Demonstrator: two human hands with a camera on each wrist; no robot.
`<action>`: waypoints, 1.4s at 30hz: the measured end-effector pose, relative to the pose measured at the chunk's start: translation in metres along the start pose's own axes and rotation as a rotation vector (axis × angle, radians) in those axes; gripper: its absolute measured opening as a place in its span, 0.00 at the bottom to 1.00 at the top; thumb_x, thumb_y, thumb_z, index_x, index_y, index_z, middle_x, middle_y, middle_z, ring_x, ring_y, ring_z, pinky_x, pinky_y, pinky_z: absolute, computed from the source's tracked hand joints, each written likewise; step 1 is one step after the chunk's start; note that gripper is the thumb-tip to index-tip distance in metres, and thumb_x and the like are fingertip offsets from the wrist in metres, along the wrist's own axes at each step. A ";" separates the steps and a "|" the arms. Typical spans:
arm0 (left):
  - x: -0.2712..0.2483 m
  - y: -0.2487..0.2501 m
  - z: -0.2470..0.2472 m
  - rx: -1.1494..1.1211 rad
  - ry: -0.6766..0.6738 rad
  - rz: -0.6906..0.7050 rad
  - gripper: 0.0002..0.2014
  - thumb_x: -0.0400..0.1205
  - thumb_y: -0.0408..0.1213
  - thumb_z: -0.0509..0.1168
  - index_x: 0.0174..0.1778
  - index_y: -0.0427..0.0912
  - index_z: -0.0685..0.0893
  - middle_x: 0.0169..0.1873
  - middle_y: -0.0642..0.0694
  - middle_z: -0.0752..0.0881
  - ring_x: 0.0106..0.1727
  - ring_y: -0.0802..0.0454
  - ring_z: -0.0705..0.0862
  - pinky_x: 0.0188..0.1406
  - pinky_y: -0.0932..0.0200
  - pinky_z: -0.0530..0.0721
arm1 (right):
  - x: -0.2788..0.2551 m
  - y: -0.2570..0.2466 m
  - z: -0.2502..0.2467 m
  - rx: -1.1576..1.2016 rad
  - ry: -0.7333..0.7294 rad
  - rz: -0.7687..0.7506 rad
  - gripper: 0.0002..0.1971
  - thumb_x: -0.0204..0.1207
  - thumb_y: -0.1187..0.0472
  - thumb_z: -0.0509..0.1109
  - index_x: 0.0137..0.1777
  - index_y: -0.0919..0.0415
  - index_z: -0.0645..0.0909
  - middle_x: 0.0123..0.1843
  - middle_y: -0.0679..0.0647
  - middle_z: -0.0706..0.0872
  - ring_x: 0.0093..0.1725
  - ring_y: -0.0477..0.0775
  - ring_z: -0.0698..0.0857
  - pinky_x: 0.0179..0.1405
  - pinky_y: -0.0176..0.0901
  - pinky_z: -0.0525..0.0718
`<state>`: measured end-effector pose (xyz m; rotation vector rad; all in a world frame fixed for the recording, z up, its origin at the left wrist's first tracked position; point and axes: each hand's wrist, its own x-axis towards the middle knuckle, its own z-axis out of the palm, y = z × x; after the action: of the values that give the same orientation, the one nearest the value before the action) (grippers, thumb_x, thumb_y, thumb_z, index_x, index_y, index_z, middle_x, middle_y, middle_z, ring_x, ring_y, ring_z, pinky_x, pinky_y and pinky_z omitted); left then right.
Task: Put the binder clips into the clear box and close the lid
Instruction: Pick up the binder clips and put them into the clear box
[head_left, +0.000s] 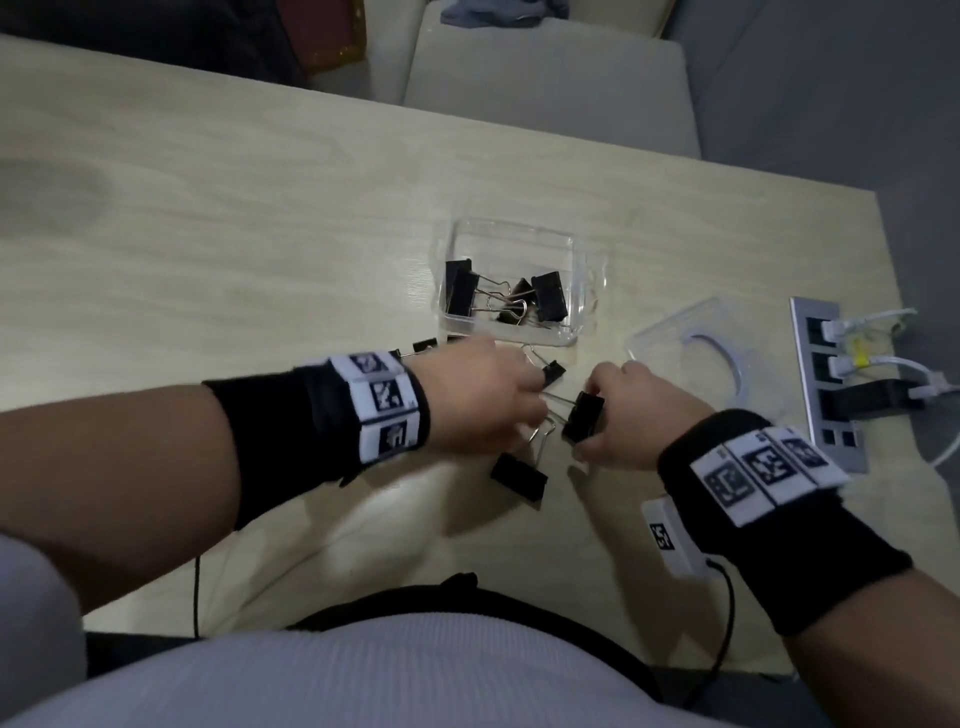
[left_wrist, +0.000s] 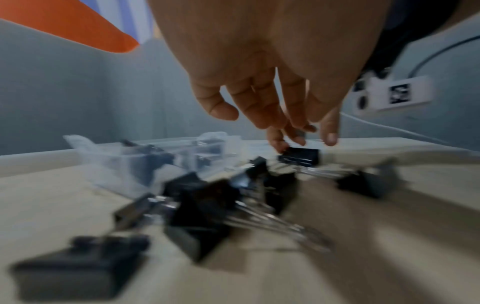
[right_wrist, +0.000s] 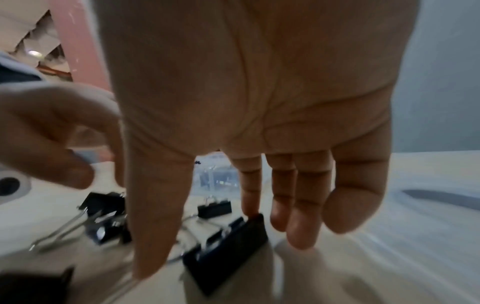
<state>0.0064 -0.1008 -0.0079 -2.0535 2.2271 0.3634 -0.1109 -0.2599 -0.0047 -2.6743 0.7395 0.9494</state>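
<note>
Several binder clips half hidden behind the left hand.

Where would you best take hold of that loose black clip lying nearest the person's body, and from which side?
Probably by its black body. The binder clip lies flat on the table, apart from both hands, with its wire handles running up toward the left hand. Coming down from above and pinching the body's two long sides looks easiest: the body is broad and stiff, while the thin wire handles may swivel.

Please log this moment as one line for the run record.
stage: loading clips | clear box: open, some clips inside | lid: off, on table | right hand: pinching binder clip | left hand: reaching among loose clips
</note>
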 end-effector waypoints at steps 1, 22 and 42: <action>0.000 0.011 0.005 0.006 -0.117 0.043 0.17 0.82 0.51 0.59 0.65 0.52 0.78 0.58 0.48 0.80 0.60 0.44 0.78 0.52 0.48 0.77 | -0.001 -0.001 0.007 0.012 0.013 -0.002 0.32 0.62 0.45 0.80 0.61 0.52 0.69 0.57 0.54 0.74 0.55 0.58 0.81 0.52 0.53 0.83; 0.008 -0.038 -0.017 -0.238 0.377 -0.360 0.17 0.77 0.49 0.62 0.57 0.44 0.81 0.49 0.42 0.85 0.48 0.39 0.84 0.44 0.48 0.83 | 0.009 0.024 -0.061 0.295 0.325 0.096 0.28 0.68 0.48 0.77 0.67 0.56 0.76 0.64 0.58 0.81 0.60 0.60 0.81 0.50 0.45 0.75; 0.029 -0.115 -0.023 -0.032 0.131 -0.550 0.28 0.80 0.33 0.62 0.75 0.61 0.70 0.79 0.50 0.67 0.77 0.42 0.65 0.66 0.37 0.71 | 0.054 -0.030 -0.059 0.168 0.285 -0.184 0.36 0.67 0.46 0.75 0.76 0.47 0.69 0.68 0.55 0.73 0.69 0.59 0.73 0.68 0.57 0.76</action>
<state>0.1198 -0.1419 -0.0051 -2.6455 1.6117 0.2171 -0.0278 -0.2760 0.0073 -2.6978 0.5815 0.4461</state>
